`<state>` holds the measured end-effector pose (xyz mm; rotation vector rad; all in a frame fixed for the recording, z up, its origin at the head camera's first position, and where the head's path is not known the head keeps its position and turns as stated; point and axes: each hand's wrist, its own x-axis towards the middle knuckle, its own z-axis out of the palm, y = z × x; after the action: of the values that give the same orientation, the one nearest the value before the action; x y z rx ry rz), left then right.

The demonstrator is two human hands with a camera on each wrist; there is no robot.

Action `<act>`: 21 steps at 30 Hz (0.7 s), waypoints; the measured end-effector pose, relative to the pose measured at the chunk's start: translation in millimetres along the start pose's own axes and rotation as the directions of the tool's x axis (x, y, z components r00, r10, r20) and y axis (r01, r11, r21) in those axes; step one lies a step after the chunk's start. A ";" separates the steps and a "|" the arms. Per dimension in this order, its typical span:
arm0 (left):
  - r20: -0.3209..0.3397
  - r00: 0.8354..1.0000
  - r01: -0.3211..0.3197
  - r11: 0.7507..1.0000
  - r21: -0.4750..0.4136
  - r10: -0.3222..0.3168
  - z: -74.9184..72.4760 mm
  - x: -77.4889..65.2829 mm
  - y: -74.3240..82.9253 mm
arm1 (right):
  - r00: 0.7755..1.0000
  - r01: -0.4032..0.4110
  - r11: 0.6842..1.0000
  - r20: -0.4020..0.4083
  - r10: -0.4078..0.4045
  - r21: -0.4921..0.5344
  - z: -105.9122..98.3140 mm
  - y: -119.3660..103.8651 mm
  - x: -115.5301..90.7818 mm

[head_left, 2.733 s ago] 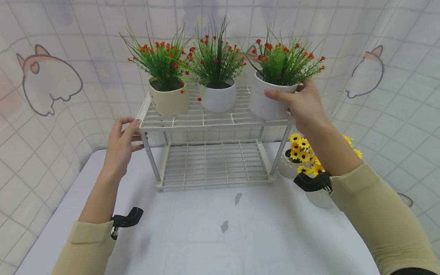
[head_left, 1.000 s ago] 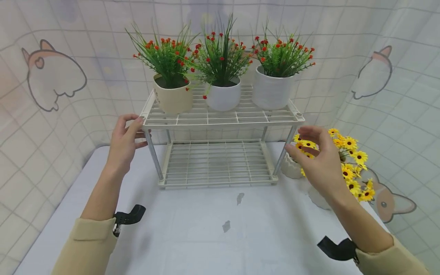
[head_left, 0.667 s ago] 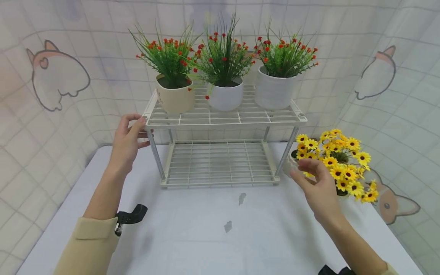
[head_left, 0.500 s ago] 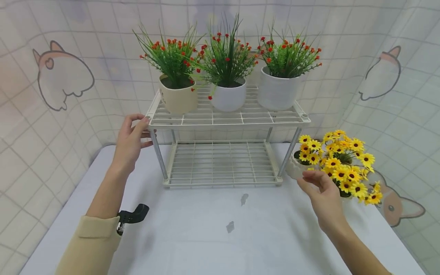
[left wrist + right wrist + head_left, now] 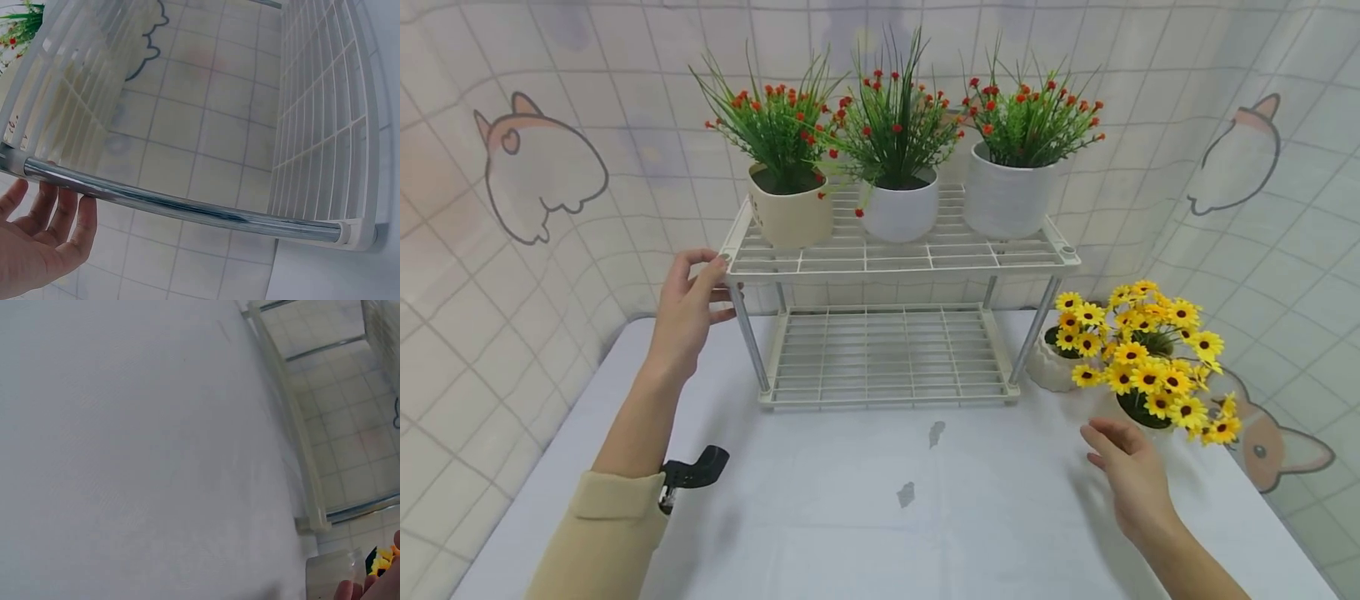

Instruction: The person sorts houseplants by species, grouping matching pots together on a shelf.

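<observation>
A white two-tier wire shelf rack (image 5: 880,392) stands on the table. My left hand (image 5: 683,312) holds its upper front-left corner, thumb on top; in the left wrist view, fingertips of the left hand (image 5: 47,240) meet the metal post (image 5: 187,209). On the upper tier are a cream pot (image 5: 793,218), a small white pot (image 5: 901,212) and a larger white pot (image 5: 1009,200), each with red-flowered grass. My right hand (image 5: 1133,475), loosely curled and holding nothing, hovers before the yellow flowers (image 5: 1150,371). In the right wrist view only its fingers (image 5: 369,587) show.
Right of the rack a whitish pot (image 5: 1048,367) holds yellow flowers; another pot in front is mostly hidden by blooms and my hand. A white cloth (image 5: 820,517) with two grey marks covers the table. A tiled-pattern curtain (image 5: 1150,75) surrounds it.
My right hand has let go of the larger white pot on the upper tier and moved down and right, in front of the yellow flowers. The left hand keeps its hold on the rack corner.
</observation>
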<state>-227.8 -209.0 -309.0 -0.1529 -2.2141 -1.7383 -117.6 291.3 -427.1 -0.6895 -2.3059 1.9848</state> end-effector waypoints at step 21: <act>-0.014 1.000 -0.008 1.000 0.016 0.008 3.0 -1.1 -3.4 | 0.895 -0.026 0.991 -0.438 0.083 0.134 -25.3 23.1 20.8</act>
<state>-228.2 -206.8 -313.2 -0.1455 -2.2140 -1.7116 -121.6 324.2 -449.7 -1.0754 -1.8978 1.7404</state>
